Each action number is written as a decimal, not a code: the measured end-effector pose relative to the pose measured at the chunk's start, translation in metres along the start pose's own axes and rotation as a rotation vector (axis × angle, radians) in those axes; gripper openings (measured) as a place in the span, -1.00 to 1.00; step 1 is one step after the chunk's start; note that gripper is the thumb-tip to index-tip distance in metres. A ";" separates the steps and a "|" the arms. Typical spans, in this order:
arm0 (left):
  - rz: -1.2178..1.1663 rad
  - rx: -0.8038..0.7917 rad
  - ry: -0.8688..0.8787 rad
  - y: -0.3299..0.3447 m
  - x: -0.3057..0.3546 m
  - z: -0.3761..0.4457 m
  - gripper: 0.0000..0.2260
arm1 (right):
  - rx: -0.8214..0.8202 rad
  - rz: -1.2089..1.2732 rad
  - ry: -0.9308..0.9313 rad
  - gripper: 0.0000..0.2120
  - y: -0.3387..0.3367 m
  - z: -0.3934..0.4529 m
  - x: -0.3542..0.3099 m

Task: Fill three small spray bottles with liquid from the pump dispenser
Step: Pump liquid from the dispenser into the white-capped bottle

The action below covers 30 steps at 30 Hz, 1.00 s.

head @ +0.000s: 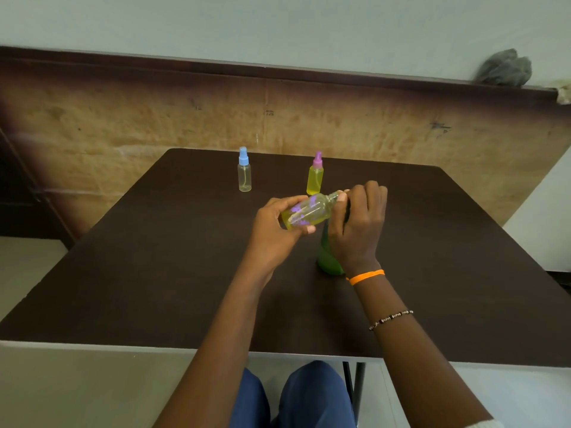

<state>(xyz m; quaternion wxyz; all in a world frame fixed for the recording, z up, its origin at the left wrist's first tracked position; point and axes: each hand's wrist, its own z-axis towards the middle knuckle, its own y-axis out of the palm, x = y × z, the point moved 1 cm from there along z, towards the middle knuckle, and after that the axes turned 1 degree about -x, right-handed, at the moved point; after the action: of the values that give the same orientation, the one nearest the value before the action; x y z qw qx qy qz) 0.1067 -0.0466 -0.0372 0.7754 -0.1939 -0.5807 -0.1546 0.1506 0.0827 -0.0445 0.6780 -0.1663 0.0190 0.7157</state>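
1. Left hand (275,223) grips a tilted bottle (309,211) by its body, above mid-table (154,257).
2. Right hand (358,223) pinches at its neck; cap or nozzle hidden.
3. Green dispenser (329,257) stands behind the right hand, pump unseen.
4. Purple-capped bottle (315,177) looks full, blue-capped bottle (244,174) empty, both near the far edge.
5. Likely light, thin plastic, slippery if wet: hold mid-body, don't squeeze.

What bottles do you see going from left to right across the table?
Blue-capped bottle, clear and empty-looking → tilted bottle partly filled with yellow liquid, held in the left hand → pink-capped bottle full of yellow liquid.
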 end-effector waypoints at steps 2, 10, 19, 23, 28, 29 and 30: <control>-0.023 -0.005 -0.001 0.001 0.001 -0.001 -0.54 | -0.008 0.022 0.010 -0.74 -0.002 0.005 -0.002; 0.009 0.011 0.007 0.001 0.001 0.000 -0.52 | -0.004 0.039 0.002 -0.74 0.001 -0.007 0.004; -0.023 0.011 0.022 0.002 0.005 -0.001 -0.53 | -0.029 0.111 0.034 -0.76 -0.006 0.009 0.001; -0.011 0.017 0.012 0.004 0.003 -0.001 -0.54 | 0.001 0.054 -0.012 -0.78 -0.002 -0.001 0.001; -0.004 0.020 0.003 0.003 0.001 -0.001 -0.54 | -0.001 0.043 0.002 -0.75 -0.002 -0.004 0.001; -0.007 0.022 0.005 0.003 0.001 -0.002 -0.53 | -0.008 0.052 0.004 -0.75 -0.003 -0.002 0.001; -0.008 0.020 0.007 0.003 0.002 -0.002 -0.53 | -0.016 0.058 0.006 -0.75 -0.005 0.001 0.000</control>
<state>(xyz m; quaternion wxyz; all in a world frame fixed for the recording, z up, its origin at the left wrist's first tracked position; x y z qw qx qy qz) 0.1103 -0.0449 -0.0361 0.7788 -0.1830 -0.5802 -0.1526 0.1551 0.0833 -0.0427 0.6557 -0.1730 0.0203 0.7347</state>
